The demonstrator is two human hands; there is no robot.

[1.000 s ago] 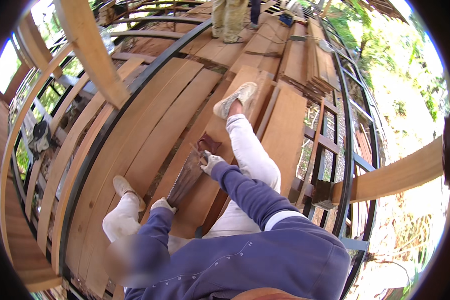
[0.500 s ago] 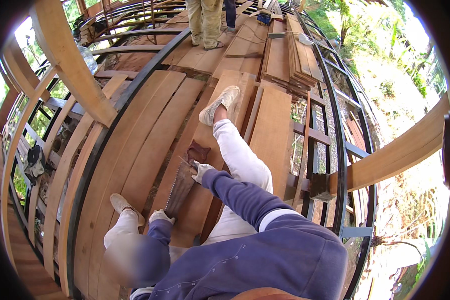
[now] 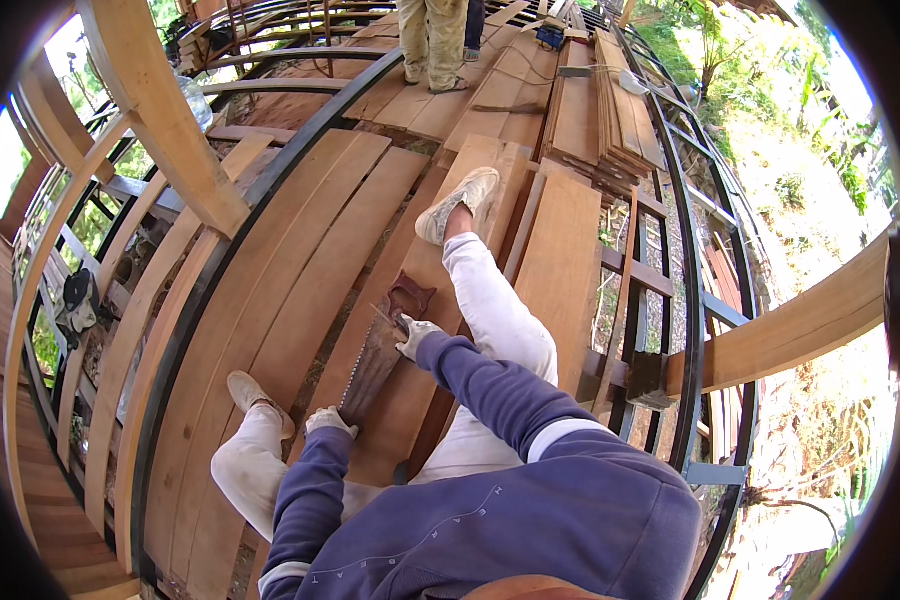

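My navy sweatshirt (image 3: 510, 520) fills the bottom of the frame. My gloved left grip (image 3: 331, 423), below and left of centre, is at the narrow toe of a handsaw (image 3: 372, 368); I cannot tell whether its fingers close on the blade. The saw lies along a brown plank (image 3: 402, 425) near mid-frame, teeth to the left, handle (image 3: 412, 296) upward. My right grip (image 3: 419, 338), beside the handle end, is wrapped around a slender tool (image 3: 383, 314), too small to identify. Farther up are my pale shoe (image 3: 457, 205), stacked boards (image 3: 630, 110) at upper right, and another person's khaki trousers (image 3: 435, 45) at the top
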